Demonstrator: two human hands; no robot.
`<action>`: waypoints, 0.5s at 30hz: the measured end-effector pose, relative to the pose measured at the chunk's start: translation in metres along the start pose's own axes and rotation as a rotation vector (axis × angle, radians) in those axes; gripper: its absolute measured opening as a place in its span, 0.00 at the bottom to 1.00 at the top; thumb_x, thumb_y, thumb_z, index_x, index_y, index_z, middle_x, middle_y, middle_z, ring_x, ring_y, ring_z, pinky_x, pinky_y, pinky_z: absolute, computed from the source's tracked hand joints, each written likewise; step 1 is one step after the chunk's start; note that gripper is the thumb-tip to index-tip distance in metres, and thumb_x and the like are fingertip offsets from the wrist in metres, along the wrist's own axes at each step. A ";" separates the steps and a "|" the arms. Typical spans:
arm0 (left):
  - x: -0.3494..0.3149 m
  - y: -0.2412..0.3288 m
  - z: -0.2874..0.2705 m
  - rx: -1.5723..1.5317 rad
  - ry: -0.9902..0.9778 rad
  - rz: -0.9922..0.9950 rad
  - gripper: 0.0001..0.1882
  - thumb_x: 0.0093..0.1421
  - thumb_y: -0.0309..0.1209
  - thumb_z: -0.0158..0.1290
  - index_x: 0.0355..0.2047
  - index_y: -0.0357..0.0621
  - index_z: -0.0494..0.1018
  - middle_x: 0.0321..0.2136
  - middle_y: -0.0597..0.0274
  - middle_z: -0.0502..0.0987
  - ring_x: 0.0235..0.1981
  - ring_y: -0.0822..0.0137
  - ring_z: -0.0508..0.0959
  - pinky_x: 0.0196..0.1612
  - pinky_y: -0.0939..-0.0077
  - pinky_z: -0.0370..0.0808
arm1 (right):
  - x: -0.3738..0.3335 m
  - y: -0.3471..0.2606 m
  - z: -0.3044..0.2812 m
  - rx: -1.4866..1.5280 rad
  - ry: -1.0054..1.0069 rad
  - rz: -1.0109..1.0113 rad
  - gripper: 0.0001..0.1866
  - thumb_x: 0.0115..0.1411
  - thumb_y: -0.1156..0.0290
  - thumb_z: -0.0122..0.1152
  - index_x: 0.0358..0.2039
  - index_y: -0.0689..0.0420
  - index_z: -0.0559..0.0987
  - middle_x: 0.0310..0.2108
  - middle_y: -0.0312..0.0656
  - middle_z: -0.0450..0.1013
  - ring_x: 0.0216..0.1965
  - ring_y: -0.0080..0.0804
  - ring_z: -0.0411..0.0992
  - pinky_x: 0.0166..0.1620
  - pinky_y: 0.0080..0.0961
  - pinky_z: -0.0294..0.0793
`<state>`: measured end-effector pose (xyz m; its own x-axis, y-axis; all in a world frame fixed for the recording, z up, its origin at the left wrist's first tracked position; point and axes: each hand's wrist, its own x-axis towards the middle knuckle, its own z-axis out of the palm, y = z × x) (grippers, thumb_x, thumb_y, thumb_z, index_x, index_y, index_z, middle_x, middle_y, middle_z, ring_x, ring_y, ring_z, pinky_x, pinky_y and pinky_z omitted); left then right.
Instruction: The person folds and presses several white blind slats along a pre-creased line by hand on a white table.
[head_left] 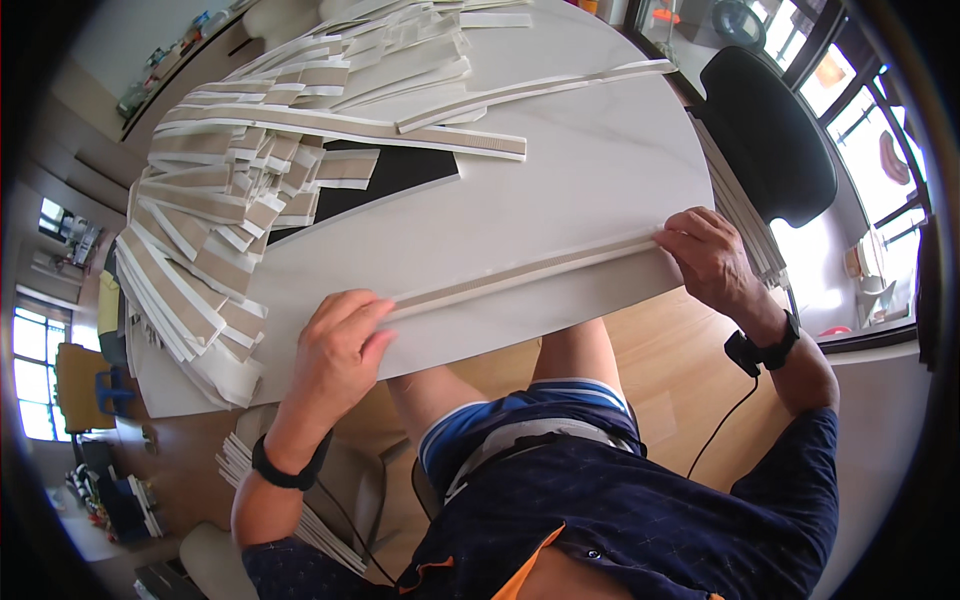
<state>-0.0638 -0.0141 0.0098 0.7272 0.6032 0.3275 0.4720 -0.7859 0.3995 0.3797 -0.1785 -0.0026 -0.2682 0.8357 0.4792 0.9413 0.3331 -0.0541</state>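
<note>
A long, narrow strip [530, 269], white with a beige band along it, stretches between my hands just at the near side of the table. My left hand [345, 335] pinches its left end between thumb and fingers. At the other end, my right hand [705, 250] grips the strip with bent fingers. The strip runs slightly upward to the right. Beyond it, a big pile of similar beige-and-white strips [200, 205] fans over the left part of the table. Two long strips [540, 95] reach out from that pile toward the right.
The white marbled table [590, 180] has a curved edge. A black flat sheet [400, 182] lies partly under the pile. A black chair [770, 135] stands at the right by the windows. More pale strips [300, 520] hang low at the left, beside a chair.
</note>
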 end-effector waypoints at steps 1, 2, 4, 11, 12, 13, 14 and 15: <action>0.001 -0.006 0.005 0.003 0.009 0.010 0.13 0.54 0.19 0.66 0.41 0.38 0.84 0.39 0.54 0.82 0.42 0.49 0.81 0.47 0.58 0.80 | 0.001 0.000 0.001 -0.001 0.002 0.002 0.12 0.52 0.82 0.72 0.39 0.60 0.85 0.39 0.43 0.78 0.39 0.42 0.79 0.43 0.37 0.81; 0.000 -0.008 0.005 0.005 0.008 0.013 0.13 0.54 0.19 0.66 0.41 0.38 0.84 0.39 0.54 0.82 0.42 0.49 0.81 0.47 0.58 0.80 | 0.002 0.001 0.002 0.011 0.013 -0.010 0.12 0.52 0.82 0.72 0.39 0.60 0.85 0.38 0.43 0.78 0.39 0.42 0.79 0.43 0.37 0.81; -0.001 -0.011 0.010 0.073 0.054 0.077 0.12 0.54 0.18 0.66 0.39 0.37 0.84 0.36 0.55 0.82 0.40 0.50 0.81 0.44 0.59 0.80 | 0.001 0.002 0.003 0.016 0.013 -0.010 0.12 0.52 0.83 0.71 0.39 0.60 0.85 0.38 0.43 0.78 0.39 0.42 0.79 0.43 0.38 0.81; -0.001 -0.018 0.013 0.047 0.071 0.089 0.11 0.54 0.17 0.65 0.39 0.38 0.84 0.33 0.55 0.80 0.36 0.51 0.80 0.38 0.60 0.79 | 0.001 0.008 0.001 0.040 -0.027 0.001 0.12 0.52 0.85 0.70 0.37 0.61 0.85 0.37 0.43 0.78 0.39 0.41 0.79 0.40 0.35 0.82; 0.000 -0.020 0.011 0.007 0.061 0.065 0.10 0.55 0.18 0.65 0.39 0.38 0.84 0.32 0.54 0.80 0.35 0.51 0.80 0.37 0.60 0.79 | 0.004 0.010 0.001 0.053 -0.035 -0.003 0.11 0.52 0.85 0.70 0.37 0.61 0.85 0.37 0.43 0.78 0.38 0.41 0.79 0.39 0.35 0.82; 0.001 -0.021 0.009 -0.034 0.050 0.041 0.10 0.56 0.18 0.65 0.39 0.38 0.84 0.32 0.54 0.80 0.34 0.51 0.80 0.36 0.61 0.78 | 0.006 0.012 0.001 0.063 -0.031 0.002 0.11 0.52 0.85 0.71 0.37 0.61 0.85 0.37 0.43 0.77 0.38 0.41 0.79 0.39 0.35 0.82; 0.003 -0.022 0.008 -0.035 0.046 0.036 0.10 0.56 0.18 0.65 0.39 0.38 0.84 0.32 0.54 0.80 0.34 0.51 0.80 0.36 0.61 0.78 | 0.005 0.014 0.002 0.068 -0.035 0.003 0.11 0.52 0.85 0.71 0.37 0.61 0.85 0.37 0.43 0.77 0.38 0.41 0.79 0.39 0.35 0.82; 0.006 -0.023 0.007 -0.066 0.015 0.001 0.08 0.58 0.19 0.65 0.39 0.38 0.84 0.31 0.53 0.80 0.33 0.51 0.80 0.36 0.61 0.78 | 0.004 0.016 0.003 0.082 -0.033 0.016 0.11 0.53 0.85 0.71 0.37 0.61 0.84 0.37 0.43 0.77 0.38 0.41 0.79 0.39 0.34 0.82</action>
<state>-0.0668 0.0065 -0.0030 0.7196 0.6051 0.3407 0.4369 -0.7759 0.4551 0.3930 -0.1682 -0.0045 -0.2615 0.8548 0.4483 0.9260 0.3532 -0.1333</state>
